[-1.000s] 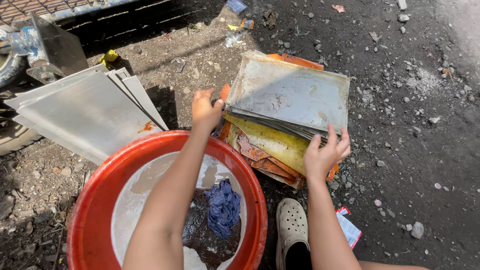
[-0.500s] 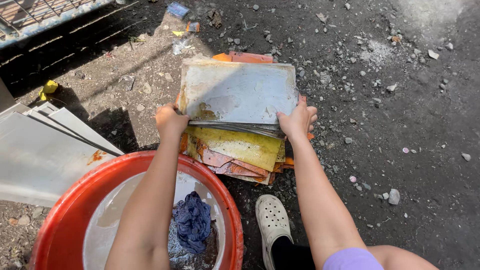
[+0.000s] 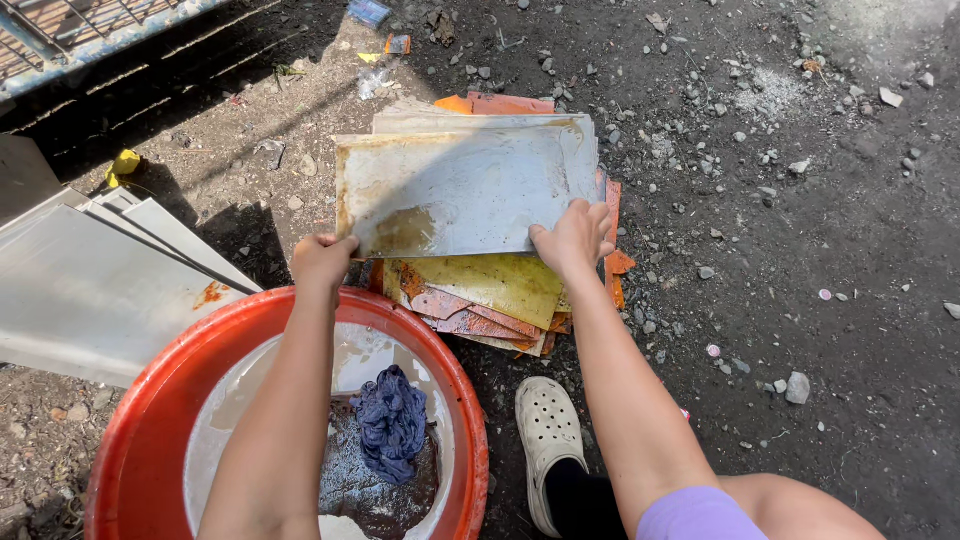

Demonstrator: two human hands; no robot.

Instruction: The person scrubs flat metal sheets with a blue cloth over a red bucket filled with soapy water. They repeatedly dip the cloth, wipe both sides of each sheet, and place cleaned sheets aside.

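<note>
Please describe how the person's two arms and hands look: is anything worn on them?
Both forearms are bare, with no gloves on the left hand or the right hand. No watch or ring is visible. A short lilac sleeve shows at the right upper arm. The left arm's sleeve is out of view.

Both my arms reach up from the bottom of the frame toward its middle, bare from the elbow down. My left hand [image 3: 322, 260] sits left of center, fingers curled into a tight grip with the knuckles facing me. My right hand [image 3: 574, 238] sits right of center, a little higher in the frame, palm down, fingers [image 3: 600, 222] bent and pinching, thumb tucked under. The 2 forearms run nearly parallel, the left one slanting slightly rightward as it rises. Both wrists are straight.
</note>
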